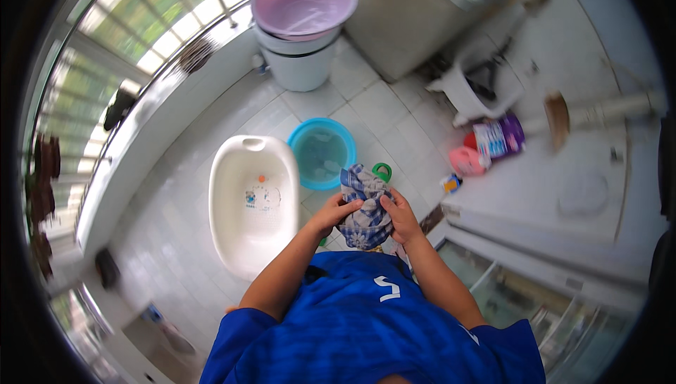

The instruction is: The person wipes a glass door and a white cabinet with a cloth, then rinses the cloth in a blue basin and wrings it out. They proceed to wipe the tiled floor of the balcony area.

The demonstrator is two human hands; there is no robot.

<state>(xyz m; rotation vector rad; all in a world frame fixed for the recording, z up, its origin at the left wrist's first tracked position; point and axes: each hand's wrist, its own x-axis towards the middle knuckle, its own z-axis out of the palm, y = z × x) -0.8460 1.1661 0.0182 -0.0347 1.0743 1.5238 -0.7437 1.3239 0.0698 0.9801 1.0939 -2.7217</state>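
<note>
A bunched blue-and-grey checked cloth (367,212) is held between both hands, close before my blue shirt. My left hand (336,211) grips its left side, the thumb lying on top. On the right side, my right hand (400,215) holds it the same way, thumb on the folds. Just beyond the cloth stands a round blue basin (302,173) with water in it. To the left lies a white plastic baby bathtub (217,199) with a small orange thing and printed pictures on its bottom. Part of a green plastic object (382,172) shows behind the cloth.
Stacked pink basins (304,1) top a white bucket (300,70) near the barred window. At right are a white plastic stool or tub (467,93), a purple package (509,133), a pink bottle (467,160) and a small blue-and-yellow item (450,184). A glass-fronted cabinet (507,289) stands lower right.
</note>
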